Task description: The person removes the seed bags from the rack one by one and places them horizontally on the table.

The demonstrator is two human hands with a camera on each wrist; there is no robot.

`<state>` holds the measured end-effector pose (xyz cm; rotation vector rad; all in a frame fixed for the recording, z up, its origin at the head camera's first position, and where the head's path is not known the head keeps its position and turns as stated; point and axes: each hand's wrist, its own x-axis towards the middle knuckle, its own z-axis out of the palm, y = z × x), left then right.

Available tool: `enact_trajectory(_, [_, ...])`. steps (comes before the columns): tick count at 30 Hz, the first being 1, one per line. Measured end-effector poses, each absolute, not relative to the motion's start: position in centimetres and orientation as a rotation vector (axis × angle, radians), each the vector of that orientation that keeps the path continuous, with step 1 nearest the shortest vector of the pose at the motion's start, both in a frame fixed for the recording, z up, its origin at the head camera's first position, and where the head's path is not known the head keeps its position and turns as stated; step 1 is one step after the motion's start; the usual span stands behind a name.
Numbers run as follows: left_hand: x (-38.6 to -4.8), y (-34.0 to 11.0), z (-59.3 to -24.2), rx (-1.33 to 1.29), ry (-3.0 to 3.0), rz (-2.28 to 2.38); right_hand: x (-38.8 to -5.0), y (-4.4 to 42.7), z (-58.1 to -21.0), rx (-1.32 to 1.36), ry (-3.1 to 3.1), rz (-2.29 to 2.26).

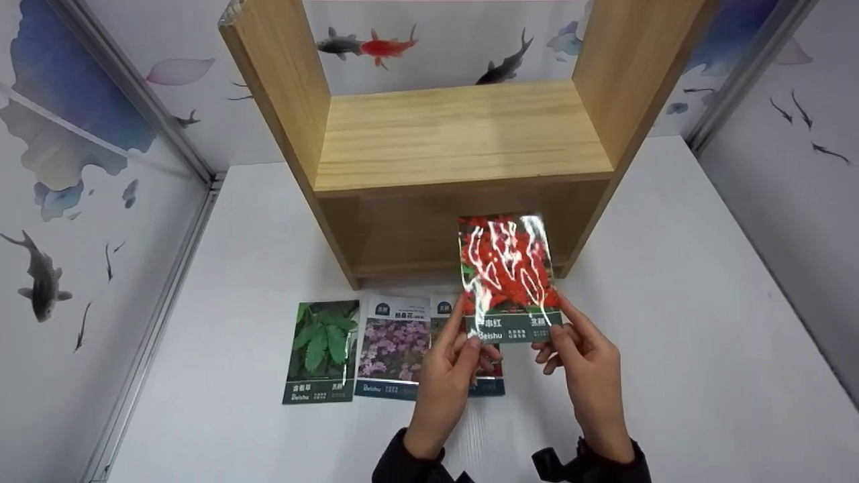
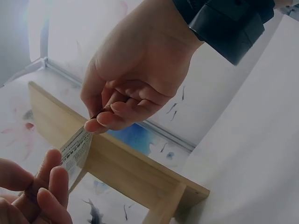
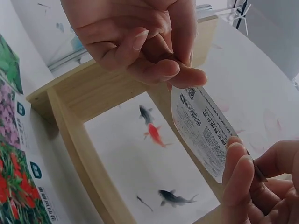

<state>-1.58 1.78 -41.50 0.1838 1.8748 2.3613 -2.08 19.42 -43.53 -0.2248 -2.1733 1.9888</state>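
My left hand [image 1: 446, 376] pinches the lower left corner of a glossy seed packet [image 1: 507, 268] between thumb and fingers. At the lower right edge, my right hand [image 1: 589, 369] pinches the same packet. Red flowers and a dark green label band cover its front, which is tilted up and catches bright glare. Printed text and a barcode show on the packet's back [image 3: 198, 128] in the right wrist view. The packet is held in front of the wooden shelf's lower compartment, above the table.
A green-leaf packet [image 1: 322, 352] and a purple-flower packet [image 1: 392, 342] lie on the white table [image 1: 678, 288]. Beside them, a red-flower packet [image 1: 493, 386] is partly hidden by my left hand. The wooden shelf [image 1: 463, 137] stands behind, between walls painted with fish.
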Motion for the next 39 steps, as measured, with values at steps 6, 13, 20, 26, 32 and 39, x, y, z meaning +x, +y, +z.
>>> enact_trajectory(6, [-1.9, 2.3, -43.1, 0.148, 1.871, 2.314, -2.2, 20.3, -45.1, -0.351, -2.280, 1.944])
enact_trajectory(13, [-2.0, 3.1, -44.6, 0.104, 1.959, 2.224, -2.1, 21.4, -46.9, -0.429, -2.350, 1.911])
enact_trajectory(20, [-2.0, 3.5, -46.5, 0.071, 1.981, 2.111, -1.8, 22.1, -48.7, -0.537, -2.393, 1.880])
enact_trajectory(26, [-2.1, 4.2, -49.9, 0.044, 1.944, 2.081, -1.8, 22.4, -50.4, -0.579, -2.466, 1.784])
enact_trajectory(32, [-2.0, 4.9, -52.4, 0.006, 1.899, 2.032, -1.8, 23.0, -51.9, -0.678, -2.603, 1.621])
enact_trajectory(39, [-1.7, 5.5, -53.4, -0.022, 1.877, 1.963, -1.6, 23.8, -53.3, -0.781, -2.671, 1.510])
